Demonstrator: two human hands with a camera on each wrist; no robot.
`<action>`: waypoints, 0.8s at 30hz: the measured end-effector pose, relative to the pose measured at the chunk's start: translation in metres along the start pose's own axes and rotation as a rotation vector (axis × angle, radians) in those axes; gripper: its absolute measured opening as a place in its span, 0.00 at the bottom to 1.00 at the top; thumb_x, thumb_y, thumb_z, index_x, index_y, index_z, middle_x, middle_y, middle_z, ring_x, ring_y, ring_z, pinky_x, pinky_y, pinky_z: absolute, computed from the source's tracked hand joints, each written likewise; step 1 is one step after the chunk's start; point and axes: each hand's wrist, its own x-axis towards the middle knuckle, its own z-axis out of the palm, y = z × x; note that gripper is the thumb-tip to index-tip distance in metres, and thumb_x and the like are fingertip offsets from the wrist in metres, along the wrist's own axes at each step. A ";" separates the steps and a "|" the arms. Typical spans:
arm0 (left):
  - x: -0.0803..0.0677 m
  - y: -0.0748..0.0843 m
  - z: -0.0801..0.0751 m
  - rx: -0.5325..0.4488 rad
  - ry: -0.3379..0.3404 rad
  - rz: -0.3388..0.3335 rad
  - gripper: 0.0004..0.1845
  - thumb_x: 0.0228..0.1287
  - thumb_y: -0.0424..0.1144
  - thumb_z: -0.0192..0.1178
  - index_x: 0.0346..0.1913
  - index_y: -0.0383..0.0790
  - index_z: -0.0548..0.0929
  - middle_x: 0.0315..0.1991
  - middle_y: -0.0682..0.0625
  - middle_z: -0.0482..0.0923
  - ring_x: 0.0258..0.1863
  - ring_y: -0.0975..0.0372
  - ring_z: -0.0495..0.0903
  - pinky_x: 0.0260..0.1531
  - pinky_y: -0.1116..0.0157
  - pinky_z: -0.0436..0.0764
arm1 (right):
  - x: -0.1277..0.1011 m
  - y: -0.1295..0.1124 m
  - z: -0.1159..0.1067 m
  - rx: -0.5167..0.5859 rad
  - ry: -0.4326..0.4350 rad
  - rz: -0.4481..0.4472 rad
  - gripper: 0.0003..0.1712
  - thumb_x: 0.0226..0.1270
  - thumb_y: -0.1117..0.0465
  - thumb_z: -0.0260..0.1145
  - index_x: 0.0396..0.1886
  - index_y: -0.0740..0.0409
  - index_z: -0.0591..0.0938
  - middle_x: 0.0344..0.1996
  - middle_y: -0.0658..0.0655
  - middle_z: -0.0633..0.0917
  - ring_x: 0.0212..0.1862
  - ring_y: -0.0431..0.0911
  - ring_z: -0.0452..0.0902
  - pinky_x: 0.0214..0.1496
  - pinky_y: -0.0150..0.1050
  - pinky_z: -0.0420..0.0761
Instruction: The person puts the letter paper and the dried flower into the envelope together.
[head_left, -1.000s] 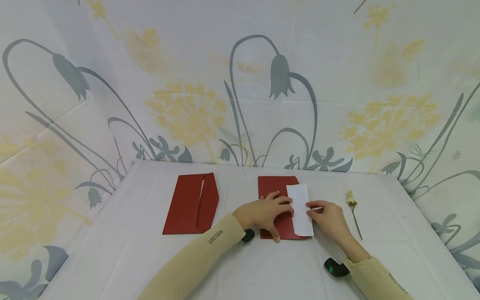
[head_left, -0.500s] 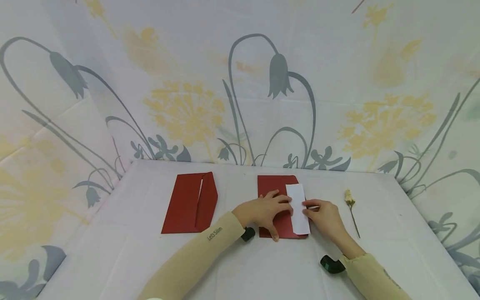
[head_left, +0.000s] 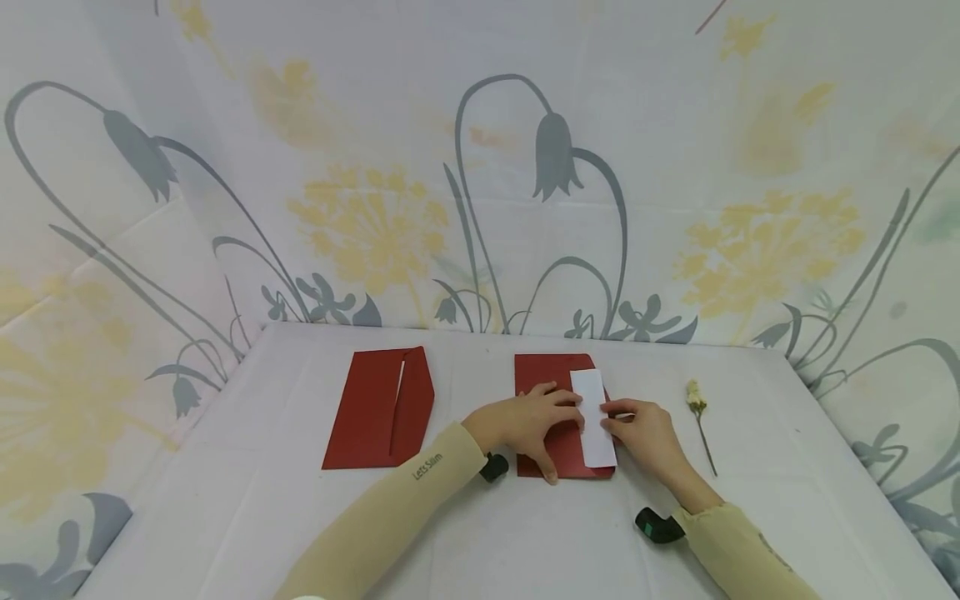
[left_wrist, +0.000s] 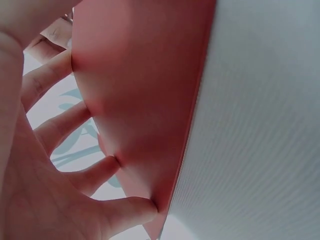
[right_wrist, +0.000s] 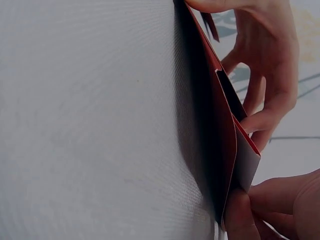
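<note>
White paper slip half inside red envelope, right-hand grip pinching it, left hand flat on envelope.

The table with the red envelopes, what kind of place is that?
Probably a small craft or recording corner, not a plain room. A white-covered table stands boxed in by a flower-printed backdrop. On it lie two red envelopes, a white paper slip and a dried flower sprig.
</note>
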 end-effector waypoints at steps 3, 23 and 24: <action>0.000 -0.001 0.000 -0.012 0.001 -0.001 0.39 0.45 0.59 0.78 0.62 0.60 0.73 0.76 0.58 0.54 0.76 0.49 0.46 0.63 0.54 0.72 | 0.001 0.000 0.001 0.005 0.007 -0.006 0.13 0.62 0.68 0.68 0.46 0.68 0.86 0.39 0.64 0.87 0.34 0.44 0.83 0.31 0.30 0.80; 0.000 -0.003 0.005 -0.021 0.020 0.012 0.39 0.46 0.59 0.77 0.63 0.59 0.72 0.76 0.58 0.55 0.76 0.49 0.48 0.63 0.53 0.72 | 0.006 -0.004 0.007 0.107 -0.055 0.094 0.15 0.65 0.66 0.67 0.50 0.68 0.84 0.46 0.64 0.85 0.38 0.45 0.83 0.39 0.36 0.85; 0.001 -0.003 0.005 -0.021 0.021 0.013 0.39 0.46 0.59 0.77 0.63 0.59 0.72 0.76 0.58 0.55 0.76 0.49 0.48 0.63 0.53 0.72 | 0.006 -0.005 0.006 0.104 -0.054 0.098 0.15 0.65 0.65 0.67 0.50 0.67 0.84 0.46 0.64 0.85 0.38 0.45 0.83 0.39 0.36 0.85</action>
